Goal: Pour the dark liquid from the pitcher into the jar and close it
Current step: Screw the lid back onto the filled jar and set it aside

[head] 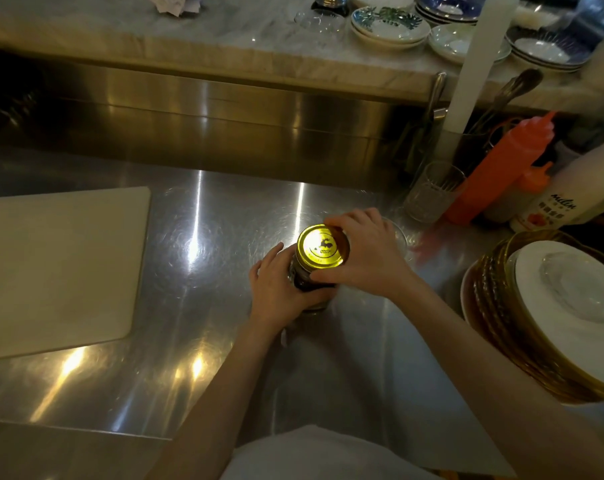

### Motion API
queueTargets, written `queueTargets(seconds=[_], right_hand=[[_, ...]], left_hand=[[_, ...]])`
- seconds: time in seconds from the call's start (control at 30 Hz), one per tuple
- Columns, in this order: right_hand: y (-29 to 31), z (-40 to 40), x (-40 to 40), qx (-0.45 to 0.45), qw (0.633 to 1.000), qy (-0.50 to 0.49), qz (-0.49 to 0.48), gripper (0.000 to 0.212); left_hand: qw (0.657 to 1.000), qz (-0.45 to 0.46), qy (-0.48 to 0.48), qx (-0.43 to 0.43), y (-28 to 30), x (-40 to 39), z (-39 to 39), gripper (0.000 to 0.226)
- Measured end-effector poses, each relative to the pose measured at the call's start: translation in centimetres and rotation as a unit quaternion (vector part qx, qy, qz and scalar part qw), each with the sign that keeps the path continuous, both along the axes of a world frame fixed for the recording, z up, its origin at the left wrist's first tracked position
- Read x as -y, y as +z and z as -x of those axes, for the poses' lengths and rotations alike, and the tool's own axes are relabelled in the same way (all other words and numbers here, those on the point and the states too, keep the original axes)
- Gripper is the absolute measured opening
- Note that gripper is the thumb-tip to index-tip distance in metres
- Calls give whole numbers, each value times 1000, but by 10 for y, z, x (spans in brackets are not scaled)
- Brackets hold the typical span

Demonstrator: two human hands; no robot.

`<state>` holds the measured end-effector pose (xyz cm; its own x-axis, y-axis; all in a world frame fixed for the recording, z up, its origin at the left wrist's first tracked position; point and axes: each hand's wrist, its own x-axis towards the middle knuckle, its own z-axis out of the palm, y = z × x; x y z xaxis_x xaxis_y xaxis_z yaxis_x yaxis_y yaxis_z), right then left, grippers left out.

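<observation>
Closing step in hand; pour judged done, since jar (309, 284) shows dark content through glass. Jar upright on steel tabletop (196, 258), mid-frame. Left hand (279, 289) wraps jar body, steadying. Right hand (366, 251) curls fingertips around rim of gold lid (320, 249), lid sitting on jar mouth. Pitcher: likely clear glass vessel (399, 235) just behind right hand, mostly hidden. Next move calls for twisting lid until snug, left hand resisting turn. Lid seating: cannot tell.
</observation>
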<state>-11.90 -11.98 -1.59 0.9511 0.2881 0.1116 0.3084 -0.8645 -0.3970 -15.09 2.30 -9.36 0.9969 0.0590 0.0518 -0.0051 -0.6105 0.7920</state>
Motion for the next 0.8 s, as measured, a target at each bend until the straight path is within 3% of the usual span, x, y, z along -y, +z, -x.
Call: queueTargets(seconds=[0.37,0.63,0.8], right_hand=[[-15,10,-12,33,997,-53,39,74],[-20,25,-12,13,991,-80,110,82],[-9,29,7,7,985,-76,155,68]], left_hand=[[1000,22,5,-2,1,1,2,88],[1000,13,-1,0,6,2,3,83],[1000,28,5,5,5,2,4,88]])
